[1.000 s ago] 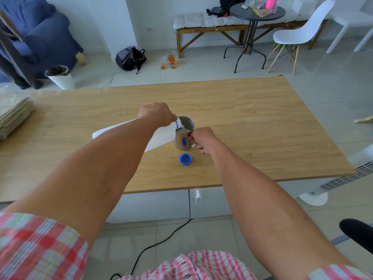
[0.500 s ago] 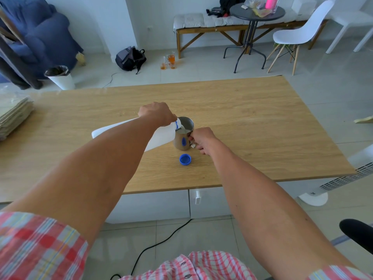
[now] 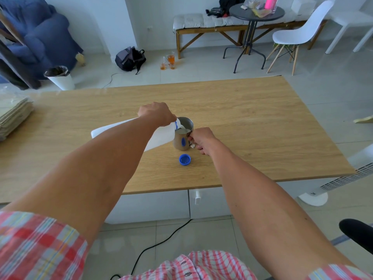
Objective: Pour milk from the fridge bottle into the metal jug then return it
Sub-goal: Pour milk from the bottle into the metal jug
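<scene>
A white plastic milk bottle (image 3: pixel 161 137) lies tilted almost flat, its blue-ringed neck over the rim of a metal jug (image 3: pixel 181 138). My left hand (image 3: pixel 156 113) grips the bottle near the neck, and my forearm hides much of its body. Milk shows white inside the jug. My right hand (image 3: pixel 201 139) holds the jug's handle on the right side. The jug stands upright on the wooden table (image 3: pixel 262 122). The bottle's blue cap (image 3: pixel 184 159) lies open side up on the table just in front of the jug.
A stack of flat folded material (image 3: pixel 14 118) sits at the table's left edge. A white fan heater (image 3: pixel 343 178) stands off the right front corner. Behind the table are a bin (image 3: pixel 59 77), a backpack (image 3: pixel 130 58) and a white chair (image 3: pixel 298 35).
Both hands, the bottle and the jug stay in nearly the same place. The milk in the jug looks slightly higher.
</scene>
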